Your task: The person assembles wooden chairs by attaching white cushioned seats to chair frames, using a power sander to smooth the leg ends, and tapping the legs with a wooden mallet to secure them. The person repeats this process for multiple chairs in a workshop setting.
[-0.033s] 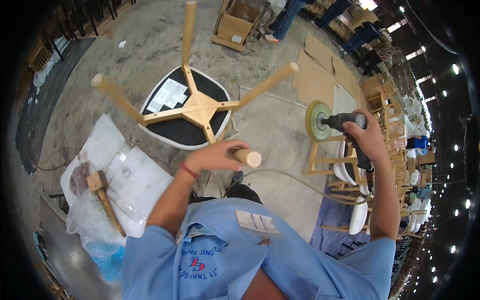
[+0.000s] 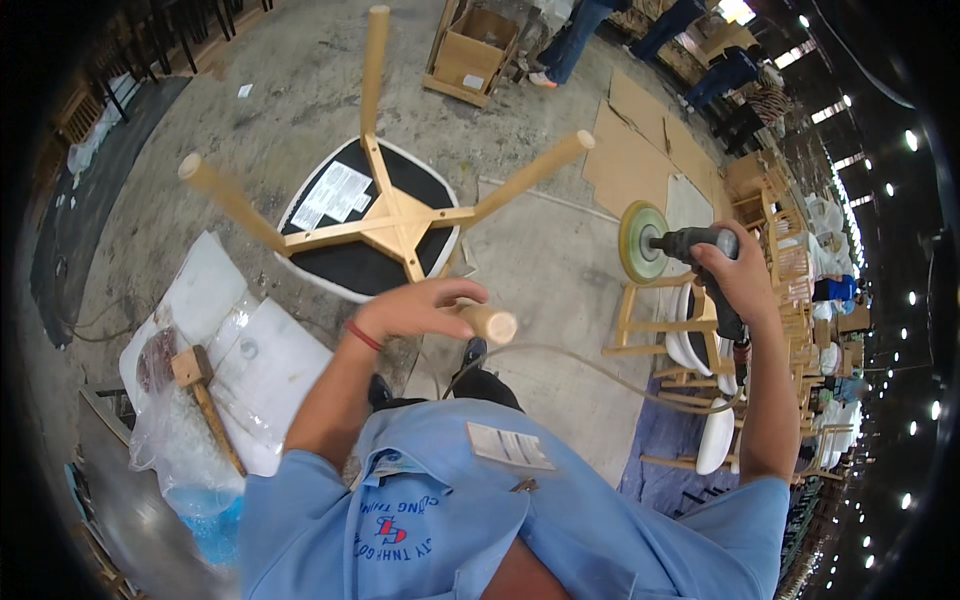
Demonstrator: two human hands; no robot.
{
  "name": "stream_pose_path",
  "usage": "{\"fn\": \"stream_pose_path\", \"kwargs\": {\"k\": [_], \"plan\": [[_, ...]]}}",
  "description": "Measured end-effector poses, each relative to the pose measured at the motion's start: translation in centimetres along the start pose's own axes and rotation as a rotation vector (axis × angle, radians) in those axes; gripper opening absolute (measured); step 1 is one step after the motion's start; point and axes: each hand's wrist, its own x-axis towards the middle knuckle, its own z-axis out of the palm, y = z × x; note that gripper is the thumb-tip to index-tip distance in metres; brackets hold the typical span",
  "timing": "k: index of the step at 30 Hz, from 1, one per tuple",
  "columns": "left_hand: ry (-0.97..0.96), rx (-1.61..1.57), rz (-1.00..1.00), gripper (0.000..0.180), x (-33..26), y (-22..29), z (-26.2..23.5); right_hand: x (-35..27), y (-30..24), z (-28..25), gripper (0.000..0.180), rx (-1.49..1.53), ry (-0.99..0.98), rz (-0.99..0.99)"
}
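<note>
An upturned stool [image 2: 345,283] with a white rim, a black underside and a pale wooden cross frame rests before me, its legs pointing up. At the nearest wooden leg [image 2: 490,324], my left hand [image 2: 415,312] lies close around the side, thumb by the leg and fingers spread apart. A gap shows between index finger and thumb. To the right, my right hand [image 2: 738,275] grips a dark hand-held disc sander [image 2: 700,243] by its body. Its yellowish round disc [image 2: 642,242] faces left, toward the stool but apart from it. A hose [image 2: 590,362] trails from the tool's handle.
A wooden mallet [image 2: 205,400] lies on white foam sheets [image 2: 270,370] and clear plastic at left. Ahead are a cardboard box [image 2: 472,58] and flat cardboard [image 2: 640,140]. Stools and chairs [image 2: 712,435] crowd the right; other people [image 2: 580,40] stand far off.
My left hand's fingers have loosened and lifted from the nearest leg, which they wrapped before. The right hand with the sander has shifted very slightly to the right.
</note>
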Motion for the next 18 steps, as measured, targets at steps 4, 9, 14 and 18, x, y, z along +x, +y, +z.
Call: {"fn": "stream_pose_path", "kwargs": {"k": [4,9,14,18], "plan": [[0.12,0.147,-0.162,0.054,7.9,1.9,-6.0,6.6,2.7,-2.5,0.037,0.08,0.006,-0.029],[0.47,0.592,0.039,0.066,23.0,1.9,-8.6,17.3,2.6,-2.9,0.042,0.017,-0.15,-0.176],[0.549,0.47,-0.12,0.061,31.7,-0.7,-6.6,24.4,2.1,0.1,0.047,-0.216,-0.316,-0.464],[0.645,0.497,0.097,0.048,32.1,-2.8,-6.1,26.8,-1.1,1.6,0.061,-0.319,-0.454,-0.59]]}}
